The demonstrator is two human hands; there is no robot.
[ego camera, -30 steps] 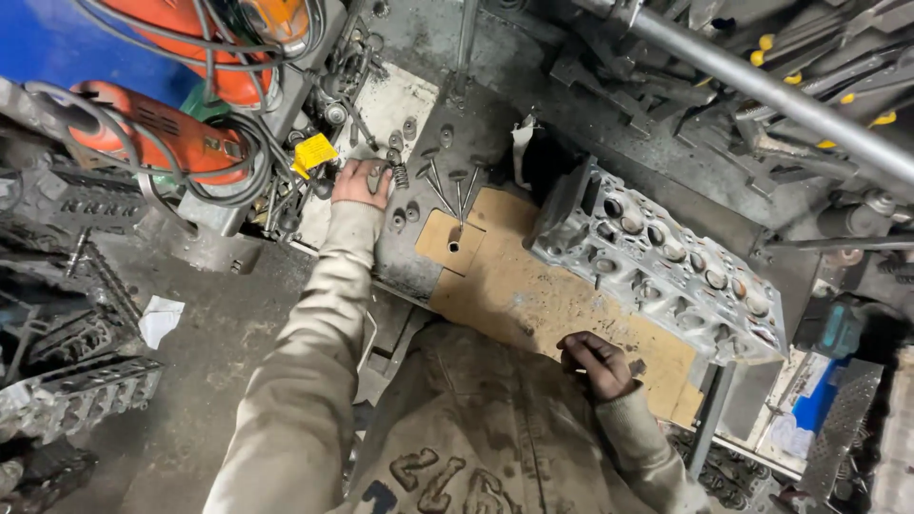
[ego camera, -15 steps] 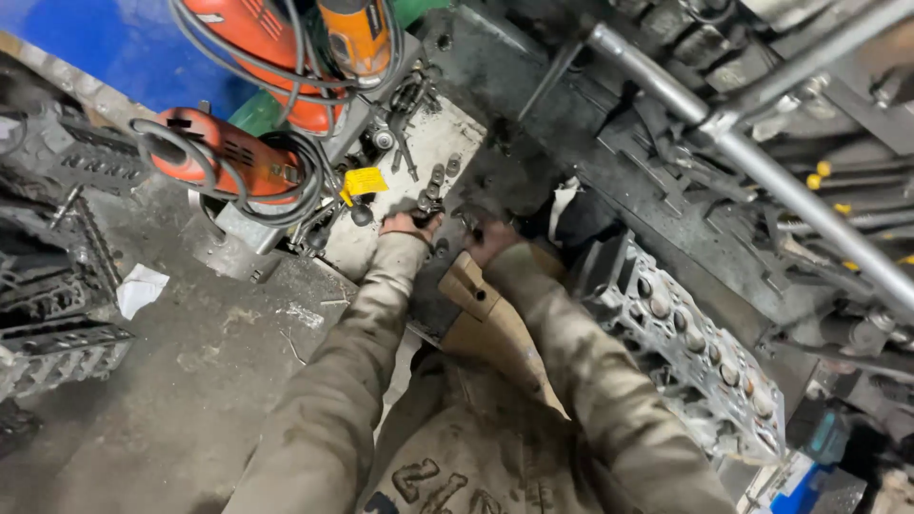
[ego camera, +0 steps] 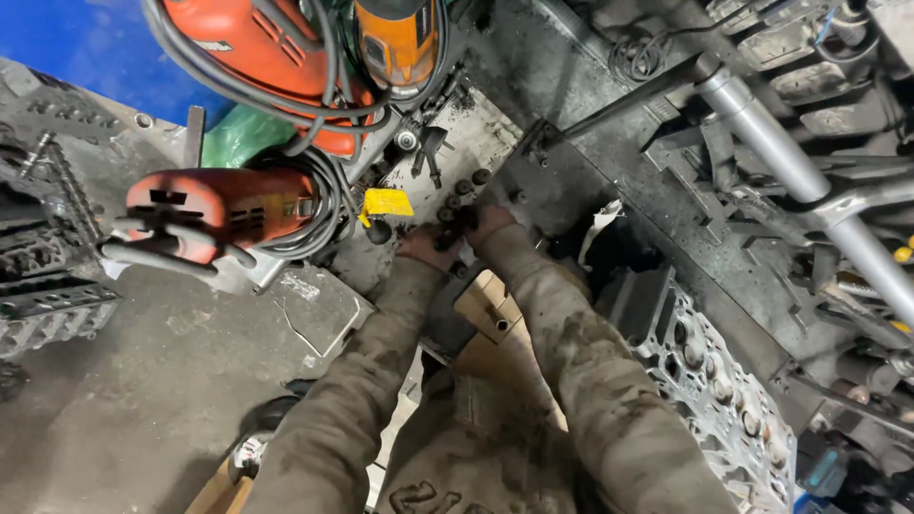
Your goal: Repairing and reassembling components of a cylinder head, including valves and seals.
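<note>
Head view: both hands (ego camera: 455, 238) grip small dark part (ego camera: 455, 227), orientation unclear.

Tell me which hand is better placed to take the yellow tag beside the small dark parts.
Left, probably. The left hand lies nearest the yellow tag, on its side of the small dark parts. The right hand sits farther away, beyond those parts.

The right hand (ego camera: 490, 226) left the cardboard (ego camera: 490, 314), joining the left hand (ego camera: 426, 246).

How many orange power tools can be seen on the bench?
3: one large orange tool at the top, one orange-yellow tool beside it, one orange tool lower left. Others may be hidden.
</note>
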